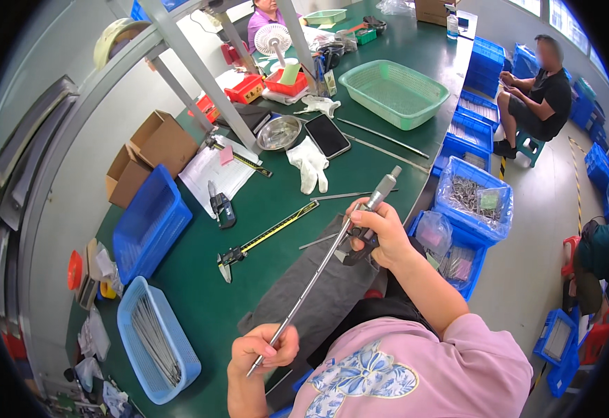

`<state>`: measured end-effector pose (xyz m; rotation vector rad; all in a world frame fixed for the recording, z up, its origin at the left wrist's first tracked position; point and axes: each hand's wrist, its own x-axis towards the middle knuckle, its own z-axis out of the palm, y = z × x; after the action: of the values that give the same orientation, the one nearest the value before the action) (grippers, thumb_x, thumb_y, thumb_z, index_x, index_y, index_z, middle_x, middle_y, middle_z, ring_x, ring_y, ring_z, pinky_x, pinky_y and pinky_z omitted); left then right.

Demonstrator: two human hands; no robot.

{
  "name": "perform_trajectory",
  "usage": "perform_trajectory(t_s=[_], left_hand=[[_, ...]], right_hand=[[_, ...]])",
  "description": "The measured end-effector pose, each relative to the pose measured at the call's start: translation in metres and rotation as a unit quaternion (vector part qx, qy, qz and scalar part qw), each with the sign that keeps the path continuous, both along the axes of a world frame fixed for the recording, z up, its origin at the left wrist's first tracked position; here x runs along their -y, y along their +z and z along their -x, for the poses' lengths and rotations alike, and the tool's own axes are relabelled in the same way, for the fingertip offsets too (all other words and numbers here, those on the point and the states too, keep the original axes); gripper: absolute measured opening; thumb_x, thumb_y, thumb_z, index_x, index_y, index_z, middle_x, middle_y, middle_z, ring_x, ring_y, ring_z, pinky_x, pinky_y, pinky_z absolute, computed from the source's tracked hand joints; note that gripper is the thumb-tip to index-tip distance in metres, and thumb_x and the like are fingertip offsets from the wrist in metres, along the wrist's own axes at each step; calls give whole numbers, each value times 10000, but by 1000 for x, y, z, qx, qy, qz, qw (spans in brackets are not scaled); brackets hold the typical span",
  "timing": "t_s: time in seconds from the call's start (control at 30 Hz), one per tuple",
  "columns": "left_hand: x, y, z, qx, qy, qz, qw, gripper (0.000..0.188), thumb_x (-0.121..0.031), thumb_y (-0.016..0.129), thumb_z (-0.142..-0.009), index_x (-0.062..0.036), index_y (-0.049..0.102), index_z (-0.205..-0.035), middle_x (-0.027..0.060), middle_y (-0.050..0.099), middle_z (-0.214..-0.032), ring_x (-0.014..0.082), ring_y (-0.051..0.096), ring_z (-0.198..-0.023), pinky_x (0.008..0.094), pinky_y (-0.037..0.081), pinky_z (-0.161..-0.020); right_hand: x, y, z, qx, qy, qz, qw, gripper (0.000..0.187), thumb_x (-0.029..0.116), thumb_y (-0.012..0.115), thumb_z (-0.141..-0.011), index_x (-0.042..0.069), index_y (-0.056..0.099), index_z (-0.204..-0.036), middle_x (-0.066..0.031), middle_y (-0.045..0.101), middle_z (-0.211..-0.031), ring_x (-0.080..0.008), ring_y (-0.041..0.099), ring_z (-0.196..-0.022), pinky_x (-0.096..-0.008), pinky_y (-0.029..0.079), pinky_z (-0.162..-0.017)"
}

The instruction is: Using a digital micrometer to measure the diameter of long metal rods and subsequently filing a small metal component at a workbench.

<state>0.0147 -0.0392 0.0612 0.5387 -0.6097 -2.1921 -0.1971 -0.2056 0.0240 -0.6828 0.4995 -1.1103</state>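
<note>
A long thin metal rod [310,287] slants across in front of me. My left hand [266,348] is closed around its lower end, with the tip sticking out below the fingers. My right hand [382,235] grips a micrometer [386,185], its thimble pointing up and away. The rod's upper end meets the micrometer's frame; whether the jaws touch it is hidden by fingers. Under the rod lies a dark grey cloth [287,306]. Beyond it a digital caliper [269,233] rests on the green table, with another caliper [222,209] farther left.
Left stands a light-blue basket [189,355] of rods, beside a dark-blue bin [152,223]. A green basket [396,104], phone [327,136], white glove [309,166] and metal bowl [278,132] are farther back. Blue crates [473,209] with metal parts line the right edge. Other people sit nearby.
</note>
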Motion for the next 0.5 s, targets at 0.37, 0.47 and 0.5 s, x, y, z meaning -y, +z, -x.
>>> perform_trajectory(t_s=[0.37, 0.47, 0.5], left_hand=[[38, -1, 17, -138, 453, 224, 852, 450, -199, 428, -777, -34, 410, -1195, 61, 467, -759, 153, 420, -652, 280, 354, -549], [63, -8, 60, 18, 424, 205, 882, 392, -150, 518, -792, -64, 429, -1164, 42, 448, -751, 128, 411, -646, 249, 353, -524], [69, -12, 67, 36, 422, 176, 889, 350, -146, 519, -816, -73, 438, -1148, 27, 433, -741, 113, 402, -638, 224, 348, -507]], right_hand=[[-26, 10, -4, 135, 34, -56, 989, 136, 110, 596, -732, 14, 540, -810, -129, 582, -731, -161, 530, -536, -252, 438, -441], [-33, 13, -15, 47, -26, 21, 998, 123, 59, 581, -738, 17, 536, -845, -137, 586, -730, -166, 548, -559, -254, 438, -430], [-38, 13, -16, 46, -21, 14, 999, 123, 59, 581, -738, 17, 536, -845, -137, 586, -730, -166, 548, -559, -254, 438, -430]])
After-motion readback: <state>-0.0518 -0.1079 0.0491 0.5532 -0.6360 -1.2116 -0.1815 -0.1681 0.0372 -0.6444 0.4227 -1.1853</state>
